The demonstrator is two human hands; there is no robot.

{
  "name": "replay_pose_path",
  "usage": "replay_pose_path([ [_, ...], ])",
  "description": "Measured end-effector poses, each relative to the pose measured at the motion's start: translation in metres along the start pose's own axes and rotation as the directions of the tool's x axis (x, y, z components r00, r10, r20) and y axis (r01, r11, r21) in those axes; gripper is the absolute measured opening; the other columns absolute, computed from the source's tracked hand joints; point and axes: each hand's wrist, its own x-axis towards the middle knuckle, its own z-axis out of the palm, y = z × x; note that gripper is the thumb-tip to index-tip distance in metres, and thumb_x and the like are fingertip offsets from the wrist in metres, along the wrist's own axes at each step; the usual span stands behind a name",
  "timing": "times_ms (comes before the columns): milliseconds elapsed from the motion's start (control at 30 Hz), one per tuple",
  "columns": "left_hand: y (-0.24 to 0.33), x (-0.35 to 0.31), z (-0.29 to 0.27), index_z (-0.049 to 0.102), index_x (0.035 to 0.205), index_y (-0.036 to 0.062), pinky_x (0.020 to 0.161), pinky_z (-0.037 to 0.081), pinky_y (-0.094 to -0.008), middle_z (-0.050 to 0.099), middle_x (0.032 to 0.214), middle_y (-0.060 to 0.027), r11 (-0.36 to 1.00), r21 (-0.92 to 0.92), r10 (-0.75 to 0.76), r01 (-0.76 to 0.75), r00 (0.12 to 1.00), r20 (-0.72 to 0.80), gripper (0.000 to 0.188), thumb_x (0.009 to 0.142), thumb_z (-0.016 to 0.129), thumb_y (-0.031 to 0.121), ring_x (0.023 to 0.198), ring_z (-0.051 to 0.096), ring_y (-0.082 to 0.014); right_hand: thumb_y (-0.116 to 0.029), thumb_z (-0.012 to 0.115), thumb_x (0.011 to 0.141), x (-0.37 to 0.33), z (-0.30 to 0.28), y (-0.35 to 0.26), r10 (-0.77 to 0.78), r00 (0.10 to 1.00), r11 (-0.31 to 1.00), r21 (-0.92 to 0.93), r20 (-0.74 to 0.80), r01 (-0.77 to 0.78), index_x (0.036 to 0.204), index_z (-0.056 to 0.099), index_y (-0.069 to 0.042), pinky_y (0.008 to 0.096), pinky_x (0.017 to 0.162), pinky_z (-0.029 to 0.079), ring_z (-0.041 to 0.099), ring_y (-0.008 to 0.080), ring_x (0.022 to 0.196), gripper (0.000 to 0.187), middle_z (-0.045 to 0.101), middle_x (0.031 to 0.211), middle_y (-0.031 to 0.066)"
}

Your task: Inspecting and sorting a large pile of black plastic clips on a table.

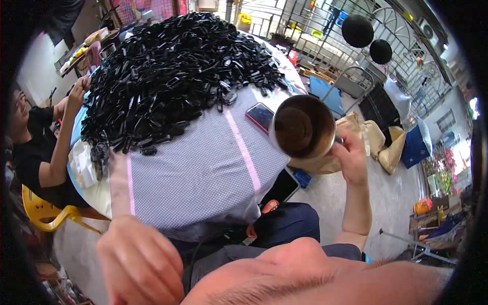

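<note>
My right hand (351,155) is closed on the handle of a metal mug (328,129), lifted and tilted so its brownish inside shows. At the lower left, close to the camera, my left hand (140,262) hangs with loosely bent fingers. It is slightly blurred, its fingertips are partly hidden, and no object shows in it. Beyond both hands, a large heap of small glossy black pieces (178,71) covers the far part of a round table; their exact kind is too small to tell. A checked cloth (198,173) with pink stripes covers the near part.
A phone with a red edge (260,117) lies beside the mug. Another person (38,147) sits on a yellow chair (38,211) at the left, hands raised by the heap. Brown sacks (391,150) and a blue bag (414,145) stand on the floor to the right.
</note>
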Motion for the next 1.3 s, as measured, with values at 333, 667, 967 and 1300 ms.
replay_pose_path([
  [333, -0.126, -0.130, -0.064, 0.064, 0.078, 0.0046, 0.066, 0.048, -0.0325, 0.063, 0.079, -0.0055, 0.075, 0.860, -0.485, 0.504, 0.772, -0.410, 0.005, 0.076, 0.065, 0.009, 0.075, 0.059, -0.0235, -0.012, 0.075, 0.070, -0.050, -0.006, -0.066, -0.272, 0.927, 0.916, -0.225, 0.259, 0.332, 0.083, 0.056, -0.002, 0.0342, 0.088, 0.044, 0.055, 0.0300, 0.109, 0.025, 0.047, 0.125, 0.0289],
  [667, -0.126, -0.137, -0.063, 0.065, 0.082, 0.0037, 0.075, 0.050, -0.0330, 0.063, 0.086, -0.0065, 0.144, 0.808, -0.594, 0.571, 0.703, -0.391, 0.009, 0.073, 0.066, 0.007, 0.085, 0.059, -0.0238, -0.016, 0.081, 0.067, -0.066, 0.003, -0.085, -0.384, 0.877, 0.900, -0.096, 0.288, 0.426, 0.079, 0.057, -0.003, 0.0340, 0.083, 0.049, 0.052, 0.0379, 0.112, 0.030, 0.032, 0.130, 0.0387],
  [967, -0.123, -0.135, -0.060, 0.064, 0.081, 0.0037, 0.074, 0.049, -0.0324, 0.063, 0.087, -0.0056, 0.130, 0.826, -0.580, 0.549, 0.718, -0.386, 0.008, 0.074, 0.065, 0.007, 0.085, 0.057, -0.0229, -0.016, 0.083, 0.061, -0.066, 0.013, -0.092, -0.369, 0.868, 0.847, -0.264, 0.332, 0.461, 0.072, 0.062, -0.007, 0.0347, 0.081, 0.049, 0.055, 0.0376, 0.109, 0.025, 0.036, 0.130, 0.0346],
  [1300, -0.121, -0.137, -0.062, 0.064, 0.081, 0.0031, 0.076, 0.049, -0.0329, 0.063, 0.088, -0.0063, 0.140, 0.826, -0.590, 0.546, 0.716, -0.373, 0.008, 0.074, 0.065, 0.007, 0.086, 0.057, -0.0234, -0.020, 0.081, 0.062, -0.072, 0.019, -0.090, -0.487, 0.860, 0.832, -0.218, 0.155, 0.510, 0.061, 0.059, -0.005, 0.0344, 0.077, 0.052, 0.057, 0.0390, 0.106, 0.027, 0.039, 0.128, 0.0356],
])
